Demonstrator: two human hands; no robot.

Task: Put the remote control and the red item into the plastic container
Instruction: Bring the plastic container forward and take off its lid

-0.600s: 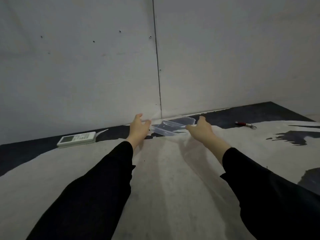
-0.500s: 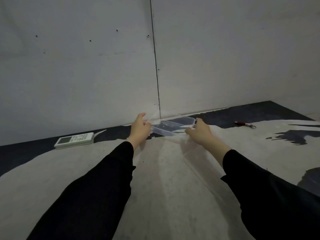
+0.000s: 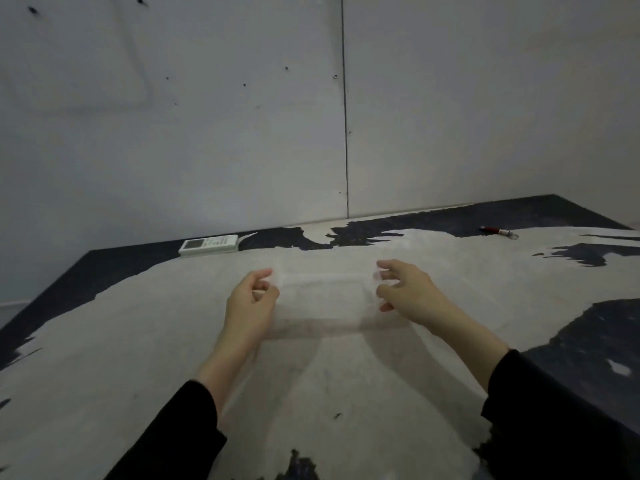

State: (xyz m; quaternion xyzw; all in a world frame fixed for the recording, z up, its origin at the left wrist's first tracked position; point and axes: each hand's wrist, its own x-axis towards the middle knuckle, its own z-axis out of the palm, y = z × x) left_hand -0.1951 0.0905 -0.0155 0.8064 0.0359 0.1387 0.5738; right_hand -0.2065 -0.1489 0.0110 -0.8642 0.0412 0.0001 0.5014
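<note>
Fingers [image 3: 266,273] curled on container [image 3: 323,292] ends

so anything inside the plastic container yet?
Nothing visible in the plastic container; the cloth shows through it, though it is blurred. The remote control and red item lie on the table behind it.

Both arms are extended fwd, black sleeves pulled to the wrists. L hand [image 3: 251,304] is held palm inward, thumb and fingers curled in a pinch. R hand [image 3: 408,292] is mirrored opposite, fingers bent, thumb low. Hands are kept apart, approx. level, wrists straight.
</note>
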